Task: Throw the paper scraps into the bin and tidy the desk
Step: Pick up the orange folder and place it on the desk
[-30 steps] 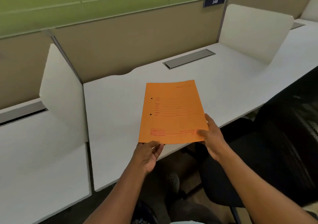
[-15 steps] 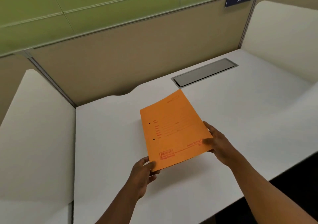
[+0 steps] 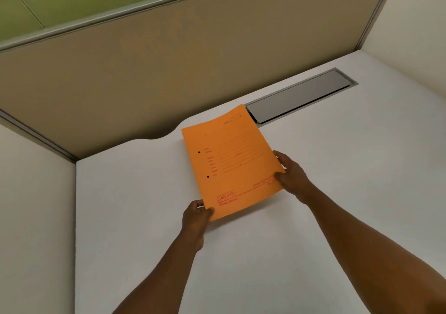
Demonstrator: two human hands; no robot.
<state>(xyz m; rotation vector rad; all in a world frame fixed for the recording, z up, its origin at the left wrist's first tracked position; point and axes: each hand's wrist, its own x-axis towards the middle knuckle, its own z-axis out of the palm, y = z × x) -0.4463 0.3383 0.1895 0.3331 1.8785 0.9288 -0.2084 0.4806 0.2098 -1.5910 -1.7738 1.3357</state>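
Note:
An orange file folder with red print and two punch holes hangs low over the white desk, its far end near the back edge. My left hand pinches its near left corner. My right hand grips its near right edge, thumb on top. No paper scraps and no bin are in view.
A grey metal cable flap is set into the desk just behind the folder's far right corner. A tan partition runs along the back. White side dividers stand at the left and the right.
Both hands have carried the folder forward over the desk toward the back partition. The view has closed in on the desk, and the chair has left the frame.

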